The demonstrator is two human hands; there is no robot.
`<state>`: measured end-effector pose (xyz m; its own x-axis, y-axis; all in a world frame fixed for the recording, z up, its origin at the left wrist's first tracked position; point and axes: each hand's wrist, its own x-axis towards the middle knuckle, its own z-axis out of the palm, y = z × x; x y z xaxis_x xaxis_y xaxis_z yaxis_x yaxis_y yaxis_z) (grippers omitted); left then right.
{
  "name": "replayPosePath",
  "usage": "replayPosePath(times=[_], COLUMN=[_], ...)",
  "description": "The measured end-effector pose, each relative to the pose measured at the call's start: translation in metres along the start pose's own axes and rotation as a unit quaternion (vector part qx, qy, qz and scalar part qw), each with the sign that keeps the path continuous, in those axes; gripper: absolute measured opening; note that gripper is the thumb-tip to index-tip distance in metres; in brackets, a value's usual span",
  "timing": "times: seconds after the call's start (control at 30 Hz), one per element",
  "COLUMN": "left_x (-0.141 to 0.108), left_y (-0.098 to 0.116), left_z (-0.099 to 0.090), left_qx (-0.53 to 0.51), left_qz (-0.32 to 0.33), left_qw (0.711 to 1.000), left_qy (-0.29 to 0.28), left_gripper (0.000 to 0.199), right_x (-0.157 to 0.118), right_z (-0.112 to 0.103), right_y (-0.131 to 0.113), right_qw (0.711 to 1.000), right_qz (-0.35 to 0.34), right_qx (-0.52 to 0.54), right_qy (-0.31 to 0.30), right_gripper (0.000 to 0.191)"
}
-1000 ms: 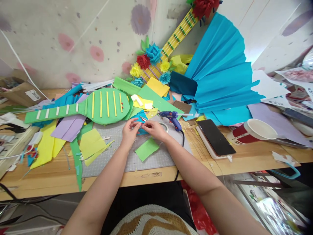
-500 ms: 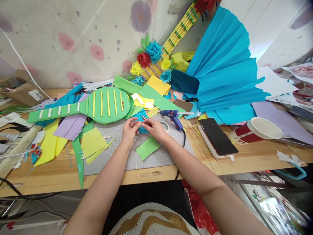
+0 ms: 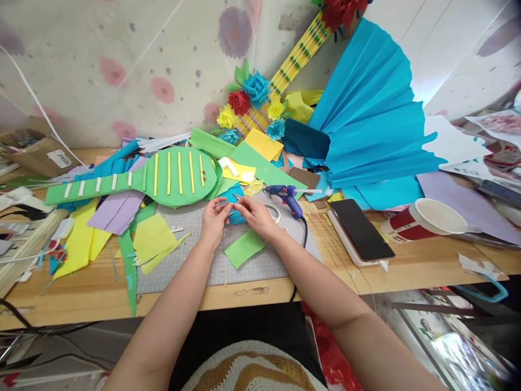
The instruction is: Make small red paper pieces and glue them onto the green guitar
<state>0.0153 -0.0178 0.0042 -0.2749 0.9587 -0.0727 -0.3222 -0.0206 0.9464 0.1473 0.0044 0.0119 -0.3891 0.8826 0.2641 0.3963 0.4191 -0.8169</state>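
Observation:
Over the grey cutting mat (image 3: 183,269), my left hand (image 3: 214,218) and my right hand (image 3: 257,216) meet at the fingertips. The left fingers are closed in a pinch; whatever lies between them is too small to make out. A pointed metal tool (image 3: 236,196) juts from my right hand, its rest hidden by the closed fingers. Blue paper (image 3: 232,193) lies just behind and beneath both hands. Nearer to me is a green paper rectangle (image 3: 245,248). To the right of my right hand are a roll of tape (image 3: 276,213) and a blue glue gun (image 3: 287,196).
A green paper instrument (image 3: 175,176) with yellow strips lies at left. Behind stand a flowered yellow paper guitar (image 3: 299,57) and a pleated blue paper fan (image 3: 370,108). A phone (image 3: 361,228) and a paper cup (image 3: 423,220) sit right. The glue gun's cord (image 3: 305,233) crosses the table edge.
The view has shifted very slightly. Both hands keep nearly the same place and the same pinched pose, with only small finger movement.

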Motion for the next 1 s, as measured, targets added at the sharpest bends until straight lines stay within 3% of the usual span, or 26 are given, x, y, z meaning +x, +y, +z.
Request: replayPosePath(times=[0.27,0.57,0.7,0.87,1.0], left_x=[0.001,0.004,0.003,0.003,0.002], left_y=[-0.003,-0.002,-0.002,-0.003,-0.006], left_z=[0.001,-0.002,-0.002,-0.002,-0.001], left_qx=[0.002,-0.011,-0.016,-0.006,-0.010], left_qz=[-0.007,0.029,0.038,0.056,0.046], left_qw=[1.000,0.999,0.999,0.998,0.998], left_qy=[-0.003,0.021,0.001,-0.006,-0.029], left_gripper=[0.048,0.045,0.042,0.040,0.040], right_x=[-0.002,0.001,0.001,0.001,0.002], right_z=[0.002,-0.004,-0.003,0.001,0.000], right_y=[-0.003,0.003,0.007,0.013,0.014], right_qw=[0.988,0.978,0.984,0.997,0.992], right_qz=[-0.035,0.028,0.038,0.017,0.054], right_qx=[-0.152,-0.205,-0.171,-0.057,-0.059], right_qy=[0.006,0.025,0.032,0.047,0.095], right_gripper=[0.017,0.023,0.030,0.012,0.018])
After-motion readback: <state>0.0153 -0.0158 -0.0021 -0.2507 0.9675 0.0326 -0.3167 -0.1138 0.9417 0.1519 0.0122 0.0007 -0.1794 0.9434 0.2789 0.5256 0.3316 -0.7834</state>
